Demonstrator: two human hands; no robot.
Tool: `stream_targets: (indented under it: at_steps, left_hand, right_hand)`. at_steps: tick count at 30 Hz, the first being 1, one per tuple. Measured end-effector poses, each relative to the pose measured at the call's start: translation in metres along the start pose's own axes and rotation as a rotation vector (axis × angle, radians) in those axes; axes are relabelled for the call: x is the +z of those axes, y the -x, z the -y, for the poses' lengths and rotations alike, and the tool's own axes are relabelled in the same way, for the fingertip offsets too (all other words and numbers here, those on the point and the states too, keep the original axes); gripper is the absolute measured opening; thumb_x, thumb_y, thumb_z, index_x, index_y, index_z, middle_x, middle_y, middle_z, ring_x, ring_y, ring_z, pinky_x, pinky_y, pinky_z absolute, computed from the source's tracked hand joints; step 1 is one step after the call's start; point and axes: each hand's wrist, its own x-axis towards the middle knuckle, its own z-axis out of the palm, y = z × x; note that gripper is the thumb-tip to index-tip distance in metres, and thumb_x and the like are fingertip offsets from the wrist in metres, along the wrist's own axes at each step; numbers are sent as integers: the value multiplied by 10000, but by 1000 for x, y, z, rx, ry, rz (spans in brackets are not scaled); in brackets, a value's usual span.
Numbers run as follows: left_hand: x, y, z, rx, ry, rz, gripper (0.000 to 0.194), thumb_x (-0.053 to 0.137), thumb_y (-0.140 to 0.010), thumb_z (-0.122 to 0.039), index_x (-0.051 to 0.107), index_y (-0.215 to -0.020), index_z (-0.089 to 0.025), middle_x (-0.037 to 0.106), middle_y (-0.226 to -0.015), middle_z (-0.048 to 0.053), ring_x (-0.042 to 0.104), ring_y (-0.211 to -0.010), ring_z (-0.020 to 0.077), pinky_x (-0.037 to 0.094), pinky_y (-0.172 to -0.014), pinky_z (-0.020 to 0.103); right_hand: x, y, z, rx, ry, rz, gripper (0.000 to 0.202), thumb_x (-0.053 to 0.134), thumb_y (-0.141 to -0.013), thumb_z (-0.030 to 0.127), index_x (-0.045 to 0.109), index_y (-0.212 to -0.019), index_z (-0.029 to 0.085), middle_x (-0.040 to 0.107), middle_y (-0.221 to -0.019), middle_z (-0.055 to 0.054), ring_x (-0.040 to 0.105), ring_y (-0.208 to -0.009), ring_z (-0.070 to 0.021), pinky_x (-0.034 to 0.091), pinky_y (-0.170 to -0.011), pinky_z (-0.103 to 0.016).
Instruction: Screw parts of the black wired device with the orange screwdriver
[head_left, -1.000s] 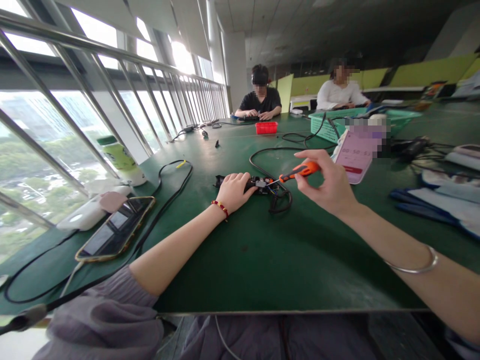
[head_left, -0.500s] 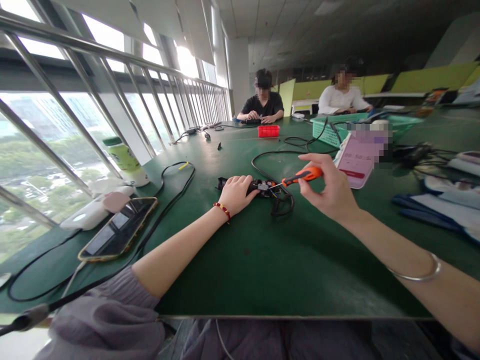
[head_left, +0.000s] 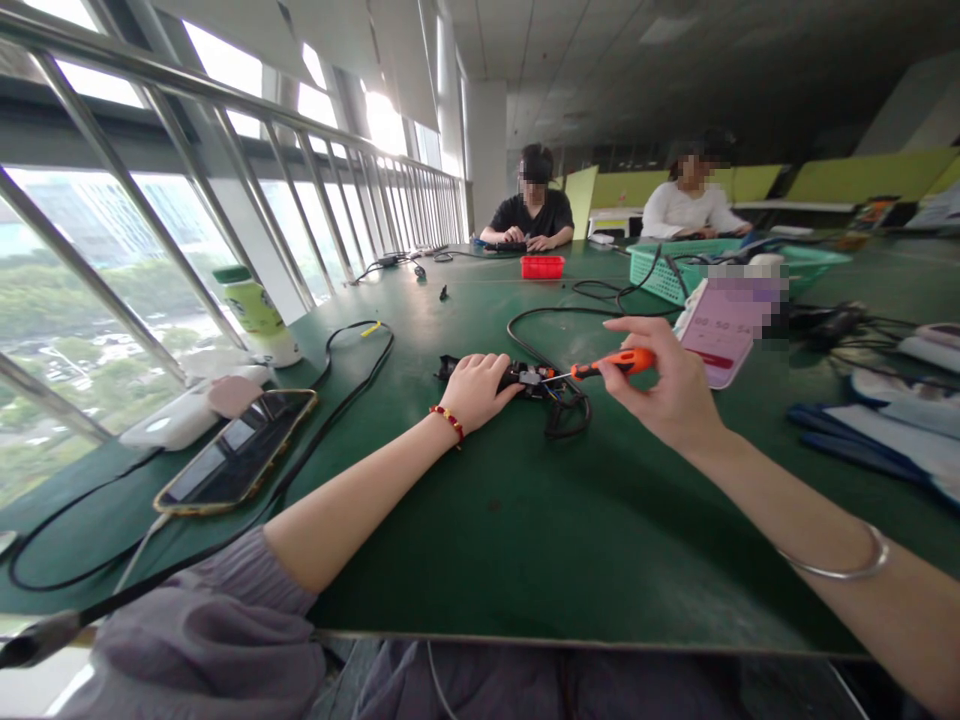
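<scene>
My left hand is closed over a black elongated device, pressing it against the green table. The device's right end shows bare metal parts and small coloured wires, and a black cable runs off from it; its middle lies under my fingers. In my right hand is a screwdriver with an orange and black handle, pinched between thumb and fingers. Its thin shaft points left, and the tip is at the device's exposed end; whether it sits on a screw I cannot tell.
Left of my arm lie a phone, a white case and a green-and-white cup. Beyond are a red tray, a green basket and a leaning pink-screened phone. Gloves lie right. Two people sit across.
The screwdriver now lies more nearly level, its handle slightly lower and further right. My left hand still holds the device. The whole view has shifted a little.
</scene>
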Motion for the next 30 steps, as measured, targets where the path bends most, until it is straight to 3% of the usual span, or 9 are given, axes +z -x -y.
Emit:
stream_targets:
  at_steps: [7, 14, 21, 30]
  left_hand:
    - [-2, 0, -2, 4, -46, 2, 312, 395, -896, -454, 522, -980, -181, 620, -964, 64, 561, -928, 222, 397, -858, 344]
    - [1, 0, -1, 13, -42, -14, 312, 398, -893, -460, 518, -976, -184, 617, -964, 60, 559, -922, 224, 406, -838, 341]
    - [0, 0, -1, 10, -33, -10, 325, 400, -889, -467, 517, -973, -176, 612, -958, 68, 553, -919, 226, 404, -847, 346]
    - [-8, -1, 4, 64, -26, 80, 375, 410, -871, -474, 508, -1049, -159, 605, -1013, 91, 547, -953, 235, 398, -865, 353]
  right_hand:
    - [2, 2, 0, -27, -14, -11, 438, 536, -754, 210, 450, -1182, 174, 605, -896, -54, 583, -778, -179, 469, -755, -328]
    - [1, 1, 1, 1, 40, -16, 312, 565, -768, 305, 521, -1060, 204, 594, -736, -2, 571, -629, -152, 463, -635, -288]
    - [2, 2, 0, -23, -11, -7, 402, 540, -748, 209, 476, -1144, 202, 608, -850, -31, 585, -740, -172, 475, -719, -318]
    - [1, 2, 0, -13, 6, 3, 335, 557, -777, 293, 504, -1096, 208, 594, -713, 8, 580, -665, -154, 468, -683, -288]
